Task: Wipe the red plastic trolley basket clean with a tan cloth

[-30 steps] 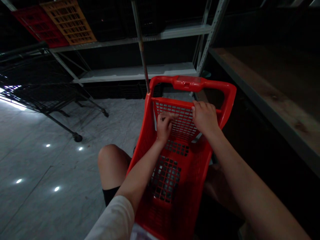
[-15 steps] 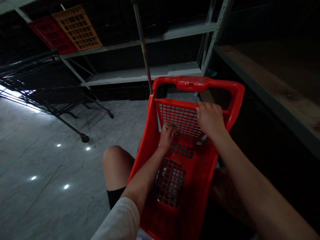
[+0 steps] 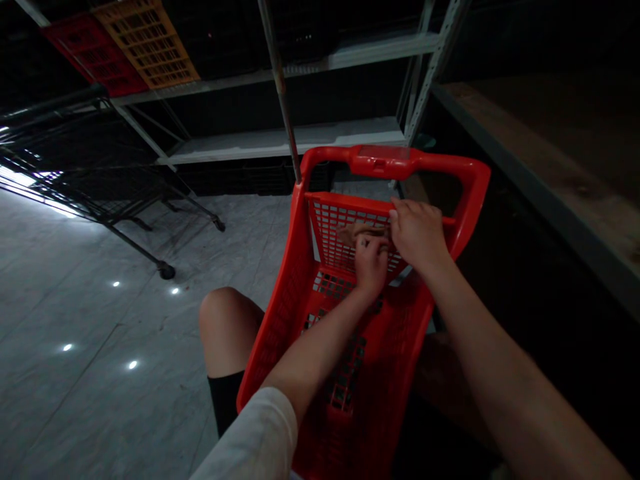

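1. directly ahead of the left hand [image 3: 371, 263], just past the fingertips and against the inner face of the red panel [image 3: 340, 215]: a brown cloth [image 3: 354, 231], touching the bent fingers.
2. runs lengthwise from side to side, roughly along the panel's top edge and a little below it, with a loose end pointing left.
3. nearer to the cloth: the left hand, reaching forward inside the cart [image 3: 278, 310], back upward. seems closed on the cloth; too dim to tell how much lies under the palm.
4. just right of the cloth: the right hand [image 3: 416, 232], hooked over the panel's top edge near the right end. grips that edge, thumb on the inner side.
5. by the left knee [image 3: 223, 313]: the cart, long axis stretching away from the body to the handle [image 3: 383, 159], beyond both hands and above the panel.
6. as for looks: a muted, crumpled cloth, soft at the edges; a panel of red plastic, pierced by rows of small rectangular openings under a solid rim; a glossy, deep red cart with a grid of openings in the floor, partly hidden by the left forearm.
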Motion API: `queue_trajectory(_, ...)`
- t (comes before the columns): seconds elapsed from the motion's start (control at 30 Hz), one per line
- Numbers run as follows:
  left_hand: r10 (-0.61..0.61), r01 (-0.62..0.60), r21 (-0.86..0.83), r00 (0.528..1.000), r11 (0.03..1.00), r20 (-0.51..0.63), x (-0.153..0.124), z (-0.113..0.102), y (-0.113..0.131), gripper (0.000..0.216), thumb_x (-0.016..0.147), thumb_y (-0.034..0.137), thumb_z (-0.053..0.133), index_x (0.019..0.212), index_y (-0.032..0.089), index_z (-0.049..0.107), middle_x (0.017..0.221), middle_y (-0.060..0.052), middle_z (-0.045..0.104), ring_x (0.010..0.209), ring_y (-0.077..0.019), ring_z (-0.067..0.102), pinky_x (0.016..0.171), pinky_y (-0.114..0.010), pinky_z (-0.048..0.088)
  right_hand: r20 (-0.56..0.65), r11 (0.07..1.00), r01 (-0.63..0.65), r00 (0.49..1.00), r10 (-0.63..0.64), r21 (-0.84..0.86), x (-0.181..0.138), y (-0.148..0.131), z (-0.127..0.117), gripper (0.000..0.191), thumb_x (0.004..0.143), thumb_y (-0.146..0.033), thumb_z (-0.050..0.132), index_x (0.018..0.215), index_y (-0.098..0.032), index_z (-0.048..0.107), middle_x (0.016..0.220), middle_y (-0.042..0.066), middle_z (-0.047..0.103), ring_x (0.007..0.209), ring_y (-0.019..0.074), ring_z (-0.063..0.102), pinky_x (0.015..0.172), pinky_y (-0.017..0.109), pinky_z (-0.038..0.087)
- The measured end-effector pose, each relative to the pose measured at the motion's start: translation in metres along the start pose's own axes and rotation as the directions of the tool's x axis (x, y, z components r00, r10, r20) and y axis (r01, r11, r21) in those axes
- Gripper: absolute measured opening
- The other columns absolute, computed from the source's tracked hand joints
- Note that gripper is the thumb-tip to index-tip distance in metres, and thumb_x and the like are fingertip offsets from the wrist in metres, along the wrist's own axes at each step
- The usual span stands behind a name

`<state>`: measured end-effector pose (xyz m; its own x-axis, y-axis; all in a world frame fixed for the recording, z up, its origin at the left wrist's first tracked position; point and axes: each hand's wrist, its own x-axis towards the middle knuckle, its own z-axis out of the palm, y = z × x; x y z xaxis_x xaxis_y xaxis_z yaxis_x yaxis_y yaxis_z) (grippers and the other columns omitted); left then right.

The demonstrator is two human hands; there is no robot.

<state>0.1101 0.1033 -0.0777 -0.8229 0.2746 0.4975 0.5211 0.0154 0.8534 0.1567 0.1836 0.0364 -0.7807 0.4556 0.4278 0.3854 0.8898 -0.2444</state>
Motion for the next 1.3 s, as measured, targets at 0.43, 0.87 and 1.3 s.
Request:
queue_trajectory(0.43,-0.216,0.235,0.006,0.902,0.972,-0.375,0.07,-0.056,-0.025,0.024,0.097,0.001,0.058,0.102,0.02,0.072,0.11,-0.007,0.072,0.11,-0.023,0.066,0.108,-0.043,0.052,-0.029,0.91,-0.084,0.994,0.105,0.407,0.01,0.006,-0.004,0.072,0.116,-0.052,0.022,0.123,-0.023,0.087,0.129,0.013,0.084,0.131,0.0332,0.074,0.12,0.056,0.052)
queue_trajectory(0.87,0.051,-0.056,-0.123,0.998,0.991,-0.039,0.033,-0.029,0.005,0.034,0.094,-0.003,0.067,0.098,0.026,0.083,0.102,-0.004,0.075,0.109,-0.0224,0.071,0.107,-0.043,0.058,-0.016,0.917,-0.098,0.994,0.112,0.386,0.008,0.01,-0.005,0.08,0.115,-0.058,0.015,0.124,-0.024,0.087,0.133,0.012,0.082,0.131,0.0325,0.073,0.12,0.055,0.051)
queue_trajectory(1.3,0.044,-0.042,-0.074,0.999,0.996,0.027,0.002,0.013,0.01,0.023,0.101,0.007,0.064,0.102,0.024,0.079,0.104,-0.007,0.073,0.104,-0.0251,0.071,0.102,-0.045,0.062,0.011,0.897,-0.116,0.992,0.123,0.426,0.008,0.005,-0.007,0.093,0.113,-0.067,0.003,0.127,-0.026,0.085,0.129,0.011,0.083,0.134,0.0331,0.071,0.121,0.058,0.048)
